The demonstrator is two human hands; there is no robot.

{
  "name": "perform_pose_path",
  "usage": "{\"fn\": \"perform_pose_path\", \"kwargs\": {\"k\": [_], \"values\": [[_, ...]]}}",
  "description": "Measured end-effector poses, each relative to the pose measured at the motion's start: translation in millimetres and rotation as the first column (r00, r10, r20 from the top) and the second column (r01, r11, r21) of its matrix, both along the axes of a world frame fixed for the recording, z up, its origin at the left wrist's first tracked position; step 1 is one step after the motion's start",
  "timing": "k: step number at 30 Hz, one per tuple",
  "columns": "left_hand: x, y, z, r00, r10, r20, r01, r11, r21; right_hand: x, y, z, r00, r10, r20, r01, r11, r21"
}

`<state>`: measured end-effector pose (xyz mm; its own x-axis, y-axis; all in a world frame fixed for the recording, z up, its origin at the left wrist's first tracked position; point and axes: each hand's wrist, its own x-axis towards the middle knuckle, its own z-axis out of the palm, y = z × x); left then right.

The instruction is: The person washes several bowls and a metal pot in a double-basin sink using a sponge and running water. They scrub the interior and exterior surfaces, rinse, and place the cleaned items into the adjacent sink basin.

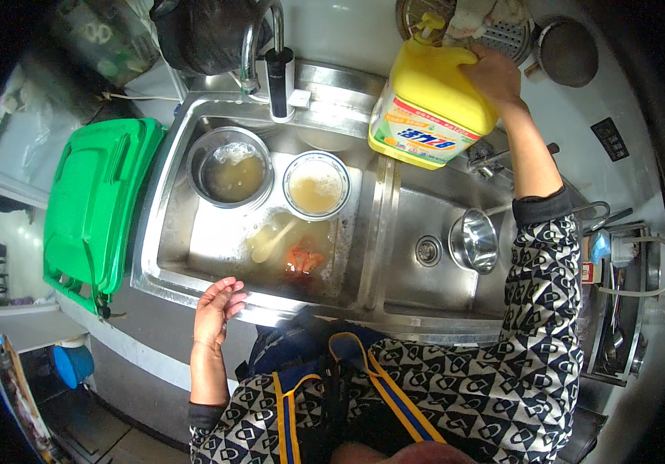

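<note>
My right hand (492, 78) grips the handle of a large yellow detergent jug (431, 104) with a pump top, tilted at the back rim between two sink basins. My left hand (221, 307) is empty, fingers slightly apart, over the front rim of the left basin. In that basin (193, 249), cloudy water surrounds a metal pot (231, 168) of murky liquid, a blue-rimmed bowl (316, 185) of similar liquid, a pale spoon (271, 242) and a crumpled orange-red item (304, 258). The right basin (419, 290) holds a shiny metal bowl (473, 240) tipped on its side near the drain.
A curved faucet (277, 35) stands behind the left basin, and a second faucet (489, 165) behind the right. A green lidded bin (97, 203) is at the left. A utensil tray (616, 313) lies at the right; a round pan (568, 52) is at the back right.
</note>
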<state>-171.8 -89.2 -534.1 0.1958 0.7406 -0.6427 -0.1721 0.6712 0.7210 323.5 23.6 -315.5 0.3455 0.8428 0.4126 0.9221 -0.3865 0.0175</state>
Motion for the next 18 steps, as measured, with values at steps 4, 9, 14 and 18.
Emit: {"fn": "perform_pose_path", "kwargs": {"k": [4, 9, 14, 18], "values": [[-4.5, -1.4, -2.8, 1.0, -0.005, 0.0, 0.005, 1.0, 0.001, 5.3, 4.9, -22.8, 0.997, 0.03, 0.072, -0.027, 0.999, -0.04], [-13.1, -3.9, -9.4, 1.0, 0.007, -0.013, -0.007, 1.0, -0.006, 11.2, 8.1, -27.4, 0.999, -0.02, -0.031, 0.02, 1.0, -0.001], [-5.6, -6.1, -7.7, 1.0, 0.005, -0.018, -0.005, 1.0, 0.015, 19.0, 12.8, -30.7, 0.996, 0.075, 0.057, -0.078, 0.995, 0.056], [-3.2, -3.2, -4.6, 1.0, -0.023, 0.009, 0.023, 1.0, 0.019, 19.7, 13.2, -43.9, 1.0, -0.005, 0.016, 0.005, 1.0, -0.02]]}}
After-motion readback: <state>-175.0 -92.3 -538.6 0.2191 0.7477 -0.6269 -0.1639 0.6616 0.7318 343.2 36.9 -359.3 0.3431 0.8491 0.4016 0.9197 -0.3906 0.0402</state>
